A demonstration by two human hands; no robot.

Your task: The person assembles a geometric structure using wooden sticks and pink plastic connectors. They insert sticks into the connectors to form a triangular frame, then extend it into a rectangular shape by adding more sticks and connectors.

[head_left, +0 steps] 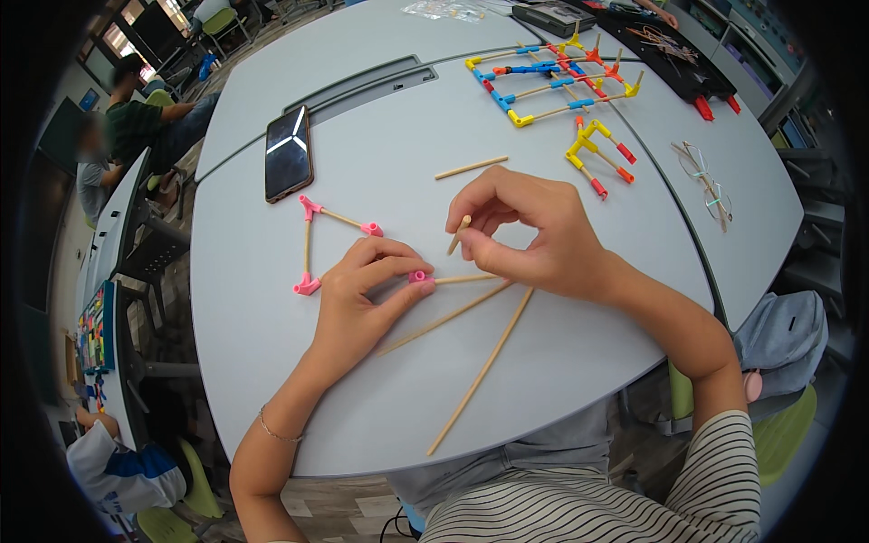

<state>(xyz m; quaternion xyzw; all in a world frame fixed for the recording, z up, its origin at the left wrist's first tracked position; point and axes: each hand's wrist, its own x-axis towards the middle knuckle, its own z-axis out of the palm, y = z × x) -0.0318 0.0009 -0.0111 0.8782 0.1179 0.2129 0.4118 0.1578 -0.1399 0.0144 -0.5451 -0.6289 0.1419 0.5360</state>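
Observation:
Between the thumb and fingers of my left hand (364,291) is a pink connector (418,277), its round hole facing up. A wooden stick (463,280) runs right from that connector, under my right hand. My right hand (536,237) pinches a short wooden stick (459,234), tilted and held just above and right of the connector, apart from it. Beyond my left hand lies a frame of sticks and pink connectors (309,284). Two longer loose sticks, one slanting (444,319) and one nearer me (480,373), rest on the table. Another short stick (472,168) lies past my right hand.
A phone (288,154) lies at the left. Farther back stand a multicoloured stick frame (520,119) and a smaller yellow-and-red piece (590,143). Glasses (706,185) and a black tray (670,54) are at the right. Other people sit at the left, beyond the table (237,362).

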